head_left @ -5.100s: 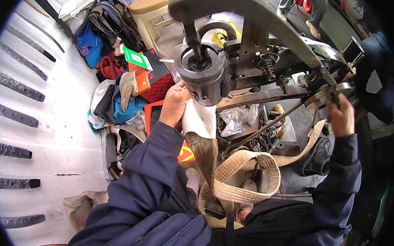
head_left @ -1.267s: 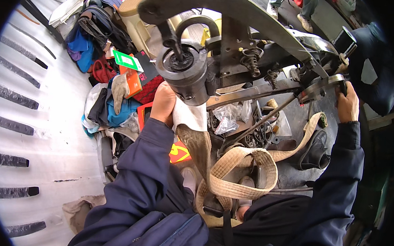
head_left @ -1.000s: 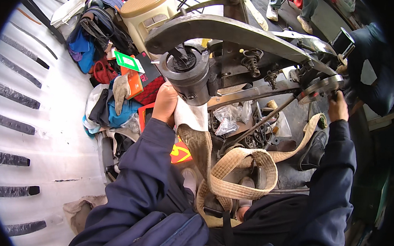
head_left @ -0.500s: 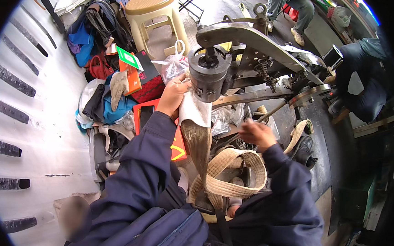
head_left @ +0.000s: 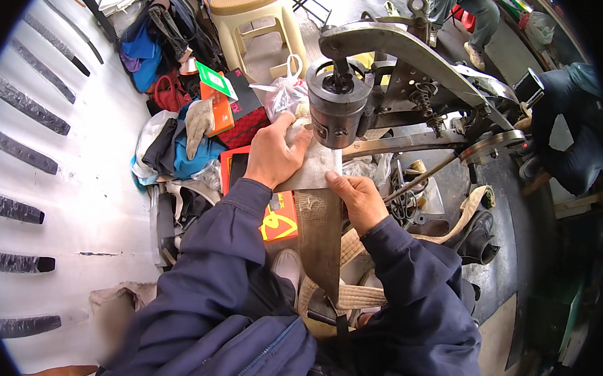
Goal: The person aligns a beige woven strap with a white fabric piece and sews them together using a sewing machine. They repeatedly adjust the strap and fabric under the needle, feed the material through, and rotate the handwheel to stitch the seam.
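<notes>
1. The left hand is closed on the upper, whitish part of a fabric band, its thumb lying over the near face and its other fingers bent at the far side.
2. The right hand pinches the band's right edge, thumb on top at the pale section's lower corner; the rest of its fingers curl out of sight underneath.
3. That band sits directly below and just in front of the black cylindrical head of a metal sewing machine (whether the cloth touches the head's underside, I cannot tell). Its brown lower part hangs down between the forearms toward the lap.
4. Cream ribbed webbing lies looped behind the right forearm, near the person's feet, and a stretch of similar webbing reaches up beside a black shoe.
5. To the machine's right is its round handwheel, well apart from both hands.
6. Just beyond the left hand are a knotted plastic bag and, farther off, a beige stool; a red-orange box with a yellow design lies below that wrist.
7. At right, another person in dark clothing is partly visible.
</notes>
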### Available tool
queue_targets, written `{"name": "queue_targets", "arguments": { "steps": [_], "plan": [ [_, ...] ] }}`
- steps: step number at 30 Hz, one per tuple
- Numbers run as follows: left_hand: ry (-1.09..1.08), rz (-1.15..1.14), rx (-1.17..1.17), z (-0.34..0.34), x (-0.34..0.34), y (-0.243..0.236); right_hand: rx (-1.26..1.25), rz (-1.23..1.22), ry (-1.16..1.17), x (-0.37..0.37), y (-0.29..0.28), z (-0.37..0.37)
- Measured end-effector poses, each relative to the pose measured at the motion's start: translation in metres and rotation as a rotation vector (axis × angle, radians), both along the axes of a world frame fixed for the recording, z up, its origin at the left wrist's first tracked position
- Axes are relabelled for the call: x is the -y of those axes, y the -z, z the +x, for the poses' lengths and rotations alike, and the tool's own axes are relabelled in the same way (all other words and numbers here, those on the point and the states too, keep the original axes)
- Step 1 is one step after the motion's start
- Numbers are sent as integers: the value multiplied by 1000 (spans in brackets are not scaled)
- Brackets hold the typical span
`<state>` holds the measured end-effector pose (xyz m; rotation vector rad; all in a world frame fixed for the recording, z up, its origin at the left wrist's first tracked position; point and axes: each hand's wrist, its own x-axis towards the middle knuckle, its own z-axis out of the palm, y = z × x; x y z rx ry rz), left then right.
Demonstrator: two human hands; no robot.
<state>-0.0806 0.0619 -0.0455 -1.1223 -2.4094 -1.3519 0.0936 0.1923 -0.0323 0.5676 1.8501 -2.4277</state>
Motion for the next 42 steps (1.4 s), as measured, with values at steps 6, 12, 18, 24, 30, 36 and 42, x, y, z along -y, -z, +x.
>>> {"name": "queue_targets", "arguments": {
  "steps": [6,12,18,24,30,36,42],
  "plan": [
    [-1,-88,-49,12,3,-12,-88,154,50,7,17,-7],
    [-145,-109,-341,32,19,-34,-90,316,101,11,21,-11],
    [-241,157,605,147,63,-26,-92,341,110,12,14,-10],
    [126,456,1198,137,54,4,-73,245,99,11,24,-13],
    [40,630,1338,110,17,-10,-190,311,117,11,23,-10],
    [-86,731,1233,114,7,-8,-191,247,77,9,12,-7],
    [-113,719,1156,117,3,-11,-69,628,94,-21,-5,-8]
  ]
}}
